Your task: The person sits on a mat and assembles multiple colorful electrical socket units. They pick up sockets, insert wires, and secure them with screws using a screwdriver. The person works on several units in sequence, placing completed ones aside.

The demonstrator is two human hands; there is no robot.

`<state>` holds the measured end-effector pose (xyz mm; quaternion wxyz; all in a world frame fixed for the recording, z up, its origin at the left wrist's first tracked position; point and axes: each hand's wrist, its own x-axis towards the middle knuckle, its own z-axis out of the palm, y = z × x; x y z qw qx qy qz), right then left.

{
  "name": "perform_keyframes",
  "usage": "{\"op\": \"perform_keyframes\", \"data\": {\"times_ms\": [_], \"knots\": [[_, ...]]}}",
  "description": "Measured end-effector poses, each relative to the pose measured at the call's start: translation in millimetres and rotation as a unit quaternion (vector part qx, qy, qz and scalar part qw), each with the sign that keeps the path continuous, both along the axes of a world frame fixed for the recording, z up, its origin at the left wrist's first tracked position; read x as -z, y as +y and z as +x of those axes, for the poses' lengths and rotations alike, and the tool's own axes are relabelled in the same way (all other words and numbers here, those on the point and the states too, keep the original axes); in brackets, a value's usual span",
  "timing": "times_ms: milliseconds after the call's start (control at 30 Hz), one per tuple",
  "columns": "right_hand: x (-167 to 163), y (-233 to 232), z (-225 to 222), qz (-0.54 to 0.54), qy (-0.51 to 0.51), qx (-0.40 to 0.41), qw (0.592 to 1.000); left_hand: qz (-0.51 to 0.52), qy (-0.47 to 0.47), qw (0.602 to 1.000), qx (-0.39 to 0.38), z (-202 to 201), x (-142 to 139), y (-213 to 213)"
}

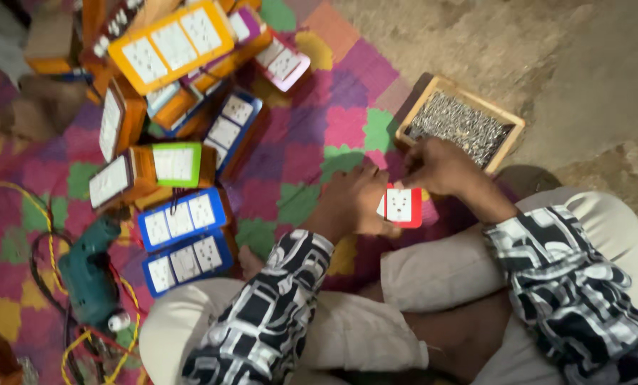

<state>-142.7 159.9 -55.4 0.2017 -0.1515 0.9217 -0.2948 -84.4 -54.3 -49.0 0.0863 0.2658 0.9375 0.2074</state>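
socket box (401, 205): small, red frame, white face with socket holes, one visible; sits between both hands, above the crossed legs, over the mat
left hand (353, 201): wrapped on the box's left edge, fingers curled shut on it, back of hand to camera
right hand (440, 166): just above the box's top right corner, fingers bunched together; touching the box or not, can't tell; what they pinch, can't tell
tray (506, 149): shallow wooden rectangle, on bare floor at the mat's edge, just behind the right hand; full of small grey metal screws (461, 128)
pile of boxes (180, 114): left of the hands, on the mat, wooden bodies, white socket faces, many tipped on their sides
frame colours: orange at top (170, 43), pink near top centre (283, 65), green mid-pile (177, 164), two blue flat at the near edge (182, 218)
drill (88, 274): teal, lying on the mat by the left knee, yellow and dark cords around it
mat (297, 135): foam puzzle tiles, pink, purple, green, yellow
sleeves: black and white pattern, pale trousers
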Motion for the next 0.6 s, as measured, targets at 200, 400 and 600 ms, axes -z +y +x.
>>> {"op": "perform_keyframes", "data": {"times_ms": [200,400,600], "knots": [[-40.5,41.8,-2.3,-0.106,-0.147,0.196,0.964,0.089,0.071,0.992,-0.051,-3.4,0.7,9.4],[-69.4,72.2,-6.6,-0.149,-0.024,0.176,0.973,0.085,0.020,0.995,-0.050,-2.4,5.4,21.3],[-68.2,66.4,-7.9,-0.134,-0.051,0.161,0.976,0.093,0.083,0.992,0.033,-4.4,10.3,20.1]]}}
